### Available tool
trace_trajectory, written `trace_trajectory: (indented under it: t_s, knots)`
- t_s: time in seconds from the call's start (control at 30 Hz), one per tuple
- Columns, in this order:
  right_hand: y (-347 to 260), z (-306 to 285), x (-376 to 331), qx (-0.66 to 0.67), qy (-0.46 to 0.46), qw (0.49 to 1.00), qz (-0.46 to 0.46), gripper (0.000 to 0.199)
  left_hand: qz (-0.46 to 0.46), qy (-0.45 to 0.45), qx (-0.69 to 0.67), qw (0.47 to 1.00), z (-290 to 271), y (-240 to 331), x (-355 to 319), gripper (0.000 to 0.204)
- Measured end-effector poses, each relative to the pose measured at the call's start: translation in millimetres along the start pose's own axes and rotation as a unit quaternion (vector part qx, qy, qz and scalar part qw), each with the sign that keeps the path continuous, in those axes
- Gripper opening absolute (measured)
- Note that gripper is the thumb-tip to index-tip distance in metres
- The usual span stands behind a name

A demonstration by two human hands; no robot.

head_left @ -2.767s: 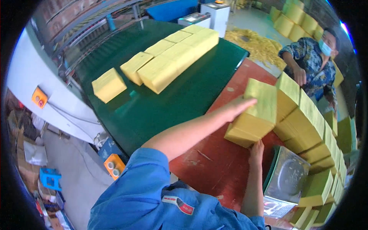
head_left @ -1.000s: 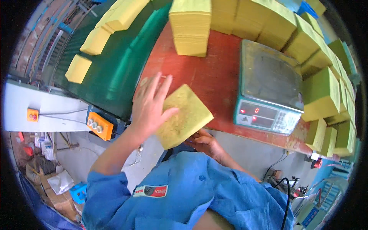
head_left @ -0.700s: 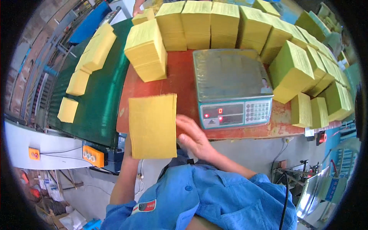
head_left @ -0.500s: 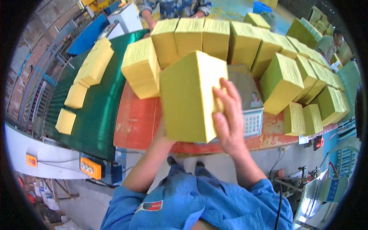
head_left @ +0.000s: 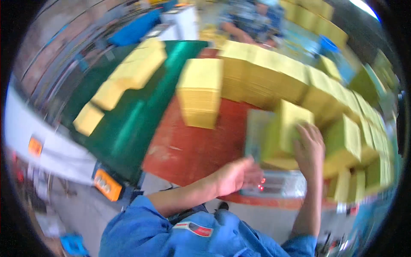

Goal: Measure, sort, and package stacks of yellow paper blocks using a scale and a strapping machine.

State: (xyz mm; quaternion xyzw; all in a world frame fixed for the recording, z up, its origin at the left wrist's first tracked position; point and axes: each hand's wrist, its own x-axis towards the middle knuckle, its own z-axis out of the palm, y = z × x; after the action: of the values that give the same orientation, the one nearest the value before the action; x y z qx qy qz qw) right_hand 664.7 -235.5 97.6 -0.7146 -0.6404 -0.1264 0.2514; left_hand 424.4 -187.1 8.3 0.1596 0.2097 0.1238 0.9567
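Yellow paper stack (head_left: 284, 132) sits on the grey scale (head_left: 274, 180), right hand (head_left: 309, 147) flat against its side, fingers spread. Left hand (head_left: 237, 175) hovers loosely curled, empty, near the scale's front.

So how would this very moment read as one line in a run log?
right hand: flat against yellow paper stack | stack: on scale | left hand: near scale front, holds nothing | view: blurred

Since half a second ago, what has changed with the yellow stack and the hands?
The yellow stack went from being held up in front of the person down onto the scale. The right hand still rests against its side; the left hand has come off it, hovering near the scale's front. The other stacks stay put.
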Motion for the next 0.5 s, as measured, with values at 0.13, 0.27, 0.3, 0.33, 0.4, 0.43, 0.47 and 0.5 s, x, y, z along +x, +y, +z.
trace_trajectory:
  t_s: [0.13, 0.27, 0.3, 0.33, 0.4, 0.43, 0.47, 0.5]
  knots:
    - [-56, -21, -7, -0.015, 0.123, 0.992, 0.015, 0.039, 0.143, 0.027, 0.317, 0.937, -34, 121, -95, 0.038]
    - [-171, 53, -13, 0.39, -0.103, 0.907, -0.118, 0.027, 0.45, 0.398, 0.387, 0.7, -142, 290, -185, 0.029]
    - [-194, 79, -11, 0.411, -0.232, 0.871, -0.135, 0.03, 0.46, 0.476, 0.404, 0.631, -183, 337, -204, 0.033]
    - [-214, 117, -25, 0.476, -0.311, 0.82, -0.066, 0.028, 0.475, 0.544, 0.466, 0.511, -208, 379, -199, 0.041]
    - [-250, 183, -47, 0.518, -0.316, 0.794, -0.031, 0.027, 0.474, 0.568, 0.533, 0.41, -263, 457, -200, 0.048]
    - [-257, 210, -53, 0.512, -0.314, 0.799, -0.028, 0.027, 0.445, 0.587, 0.58, 0.348, -279, 489, -199, 0.052]
    - [-261, 235, -60, 0.481, -0.25, 0.839, -0.046, 0.025, 0.445, 0.585, 0.58, 0.351, -294, 517, -197, 0.052]
    - [-266, 251, -66, 0.449, -0.186, 0.872, -0.065, 0.024, 0.409, 0.605, 0.613, 0.302, -308, 544, -197, 0.052]
